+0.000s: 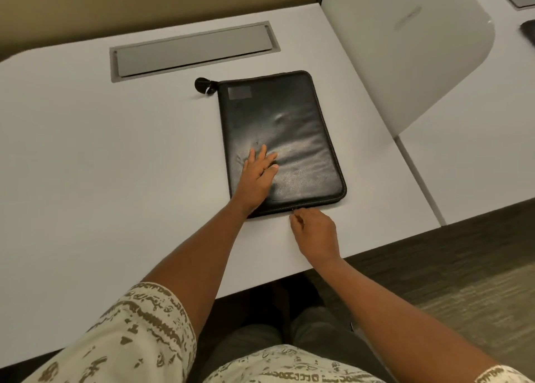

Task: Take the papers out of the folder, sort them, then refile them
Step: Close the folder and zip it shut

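Flat on the black zipped folder (282,139), left hand (259,177) with fingers (262,153) spread and pressing, right hand (314,232) pinching the zipper pull (293,209) at its near edge, white tabletop (115,151) beneath.

Left arm: bare forearm reaching forward from a patterned short sleeve.
Left hand (259,177): palm down, fingers (265,153) straight and spread, pressing flat.
Right arm: bare, angled in from the near right.
Right hand (314,232): knuckles up, fingers curled, tips pinching something small at the far-left side of the hand.
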Demonstrator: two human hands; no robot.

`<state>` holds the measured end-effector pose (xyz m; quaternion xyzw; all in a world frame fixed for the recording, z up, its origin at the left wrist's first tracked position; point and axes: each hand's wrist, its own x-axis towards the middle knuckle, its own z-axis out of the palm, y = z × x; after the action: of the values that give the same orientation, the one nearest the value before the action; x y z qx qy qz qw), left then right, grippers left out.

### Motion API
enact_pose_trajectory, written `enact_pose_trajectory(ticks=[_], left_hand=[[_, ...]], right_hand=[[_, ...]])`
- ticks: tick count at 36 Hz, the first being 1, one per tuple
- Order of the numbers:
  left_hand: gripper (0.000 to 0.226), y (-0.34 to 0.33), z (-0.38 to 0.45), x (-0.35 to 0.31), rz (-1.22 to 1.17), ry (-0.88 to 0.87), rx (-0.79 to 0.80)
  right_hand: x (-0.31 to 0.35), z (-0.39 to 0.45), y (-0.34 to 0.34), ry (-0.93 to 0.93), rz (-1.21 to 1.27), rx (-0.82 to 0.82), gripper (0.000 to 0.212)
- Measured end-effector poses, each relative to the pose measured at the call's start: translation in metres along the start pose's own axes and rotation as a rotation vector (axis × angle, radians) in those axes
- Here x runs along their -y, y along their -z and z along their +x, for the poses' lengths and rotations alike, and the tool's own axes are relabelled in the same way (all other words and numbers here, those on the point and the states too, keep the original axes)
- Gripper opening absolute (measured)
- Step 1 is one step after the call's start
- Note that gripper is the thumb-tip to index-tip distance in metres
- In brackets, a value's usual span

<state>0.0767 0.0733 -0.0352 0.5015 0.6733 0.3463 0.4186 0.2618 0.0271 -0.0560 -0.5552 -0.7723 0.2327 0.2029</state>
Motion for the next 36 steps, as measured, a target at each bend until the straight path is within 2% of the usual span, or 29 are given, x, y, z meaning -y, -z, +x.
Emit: enact_pose_trajectory(ticks=[3,8,11,15,20,25,29,32,36], left_hand=[[0.062,0.002,0.002,0.007,0.193,-0.064,0.069],[0.093,0.009,-0.006,0.019,0.814,-0.249,0.250],[0.094,0.017,-0.010,0.026,0.951,-0.300,0.245],[0.093,0.030,-0.014,0.031,1.002,-0.320,0.248],[0.088,0.019,-0.017,0.027,0.898,-0.272,0.216],[0.059,0.004,-0.013,0.019,0.747,-0.257,0.153],[0.053,0.002,-0.010,0.023,0.750,-0.286,0.137],[0.052,0.002,-0.009,0.025,0.748,-0.282,0.133],[0.053,-0.001,-0.010,0.026,0.729,-0.270,0.143]], right_hand=[[0.000,0.002,0.005,-0.041,0.042,0.024,0.007],[-0.009,0.012,0.019,-0.115,0.076,0.095,0.012],[-0.010,0.014,0.023,-0.121,0.092,0.112,0.012],[-0.010,0.014,0.025,-0.135,0.082,0.126,0.013],[-0.024,0.020,0.036,-0.172,0.080,0.088,0.013],[-0.047,0.038,0.056,-0.311,0.131,-0.043,0.013],[-0.054,0.049,0.063,-0.348,0.144,-0.044,0.014],[-0.057,0.053,0.065,-0.488,0.317,-0.037,0.011],[-0.054,0.052,0.064,-0.700,0.710,0.010,0.006]])
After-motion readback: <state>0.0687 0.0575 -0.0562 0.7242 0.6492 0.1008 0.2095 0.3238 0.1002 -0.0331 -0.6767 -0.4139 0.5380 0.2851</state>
